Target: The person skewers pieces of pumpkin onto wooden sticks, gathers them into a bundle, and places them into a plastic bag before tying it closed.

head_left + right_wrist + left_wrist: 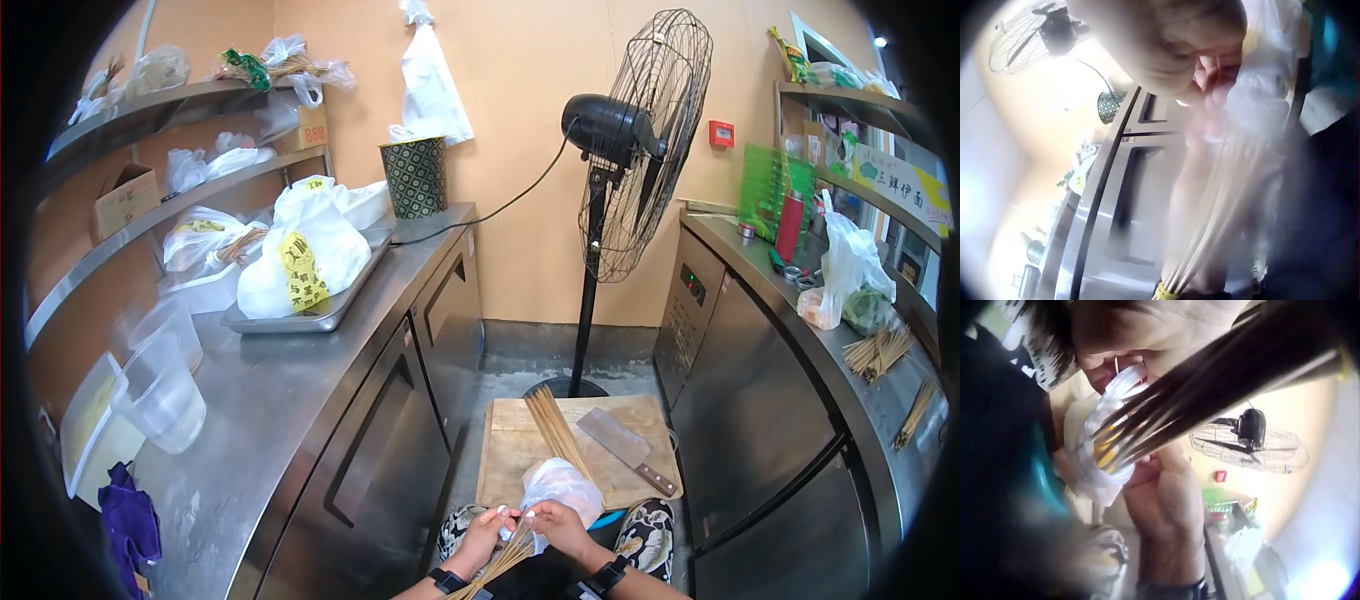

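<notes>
A clear plastic bag [562, 484] with pale contents bulges between the person's knees; yellow pieces show inside it in the left wrist view. Thin wooden skewers [508, 562] run out of its gathered mouth toward the body, bound by a yellow band [1165, 292] at their far end. The left hand [484, 531] pinches the bag's mouth from the left, fingers curled. Facing it, the right hand [561, 524] pinches the gathered plastic from the right. The fingertips of both hands are close together. Blur and the hands partly hide the plastic between them.
Beyond the bag, a wooden board [510, 440] holds loose skewers [558, 428] and a cleaver [615, 438]. A standing fan [597, 200] is behind it. Steel counters flank both sides, the left [250, 400] with tubs and bags, the right [745, 270] with skewer bundles.
</notes>
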`<state>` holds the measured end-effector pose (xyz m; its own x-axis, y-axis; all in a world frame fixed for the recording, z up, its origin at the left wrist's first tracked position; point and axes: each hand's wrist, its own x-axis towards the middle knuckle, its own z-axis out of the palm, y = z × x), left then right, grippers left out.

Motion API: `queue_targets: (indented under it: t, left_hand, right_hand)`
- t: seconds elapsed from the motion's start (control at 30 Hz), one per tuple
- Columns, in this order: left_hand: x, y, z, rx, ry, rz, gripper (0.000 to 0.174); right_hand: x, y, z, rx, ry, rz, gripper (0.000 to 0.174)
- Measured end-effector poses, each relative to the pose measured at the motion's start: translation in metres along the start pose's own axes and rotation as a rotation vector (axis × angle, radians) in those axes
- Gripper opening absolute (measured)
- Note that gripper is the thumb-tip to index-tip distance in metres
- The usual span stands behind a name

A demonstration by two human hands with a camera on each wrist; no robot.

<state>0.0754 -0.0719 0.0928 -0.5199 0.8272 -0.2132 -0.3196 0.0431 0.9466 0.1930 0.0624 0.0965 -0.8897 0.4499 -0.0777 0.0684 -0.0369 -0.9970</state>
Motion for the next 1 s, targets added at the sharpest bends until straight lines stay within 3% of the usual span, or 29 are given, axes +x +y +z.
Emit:
queue_targets:
  t: [0.1,0.2,0.23,0.33,0.5,0.57,0.63,0.67,0.73,0.87,1.0]
  left_hand:
    - [0.001,0.011,0.007,0.062,-0.078,-0.096,0.024]
    - [-0.005,0.002,0.02,0.202,-0.224,0.148,0.023]
    - [-0.001,-0.01,0.015,0.355,-0.323,0.208,0.029]
    - [-0.013,0.001,0.017,0.374,-0.321,0.178,0.039]
    - [-0.001,-0.034,0.013,0.36,0.002,0.324,0.018]
    - [0.0,-0.04,0.013,0.438,0.073,0.375,0.024]
    - [0.001,-0.037,0.008,0.366,0.024,0.19,0.031]
    - [0.001,-0.036,0.006,0.329,-0.001,0.098,0.036]
    - [-0.002,-0.031,0.005,0.354,-0.021,0.108,0.038]
    - [-0.006,-0.019,0.005,0.413,-0.036,0.065,0.04]
    - [-0.009,-0.013,0.01,0.323,-0.022,0.073,0.023]
  right_hand:
    - [0.0,0.005,0.004,0.08,-0.02,-0.256,0.009]
    - [-0.011,-0.03,0.007,0.05,-0.108,-0.182,0.009]
    - [-0.01,-0.029,0.008,0.028,-0.092,-0.186,0.009]
    - [-0.006,-0.022,0.014,-0.018,-0.117,-0.105,0.01]
    - [-0.005,-0.02,0.017,-0.308,-0.056,-0.311,0.015]
    - [-0.006,-0.019,0.017,-0.385,0.013,-0.398,0.017]
    - [-0.007,-0.015,0.017,-0.507,0.131,-0.528,0.019]
    - [-0.008,-0.014,0.014,-0.634,0.117,-0.504,0.019]
    - [-0.013,-0.014,0.007,-0.886,0.089,-0.453,0.02]
    - [-0.018,-0.017,0.007,-0.927,0.046,-0.499,0.024]
    - [-0.025,-0.031,0.013,-0.896,0.021,-0.448,0.022]
